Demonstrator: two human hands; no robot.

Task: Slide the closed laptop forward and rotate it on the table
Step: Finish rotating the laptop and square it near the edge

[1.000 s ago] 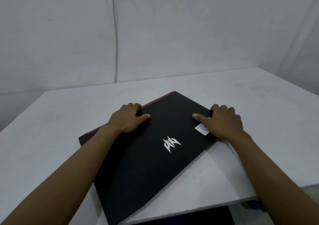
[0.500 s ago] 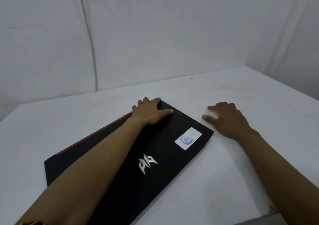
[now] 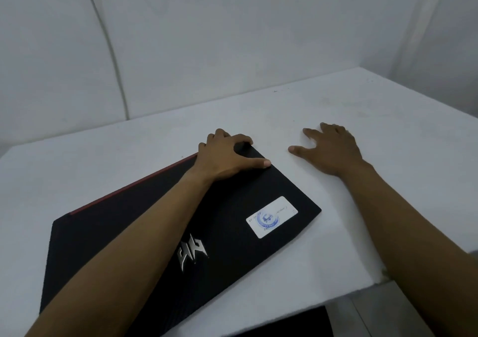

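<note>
Closed laptop [image 3: 219, 220] has swung round on the bench [image 3: 388, 207], left hand [image 3: 227, 158] still pressing flat on its far corner, while the right hand [image 3: 333, 150] has let go, lying open on the bench just beside it, so the turn looks nearly done.

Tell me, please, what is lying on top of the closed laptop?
On the laptop rest the left hand at its far corner and that forearm, beside a white sticker and silver logo. Whatever lies beneath the arm is hidden.
</note>
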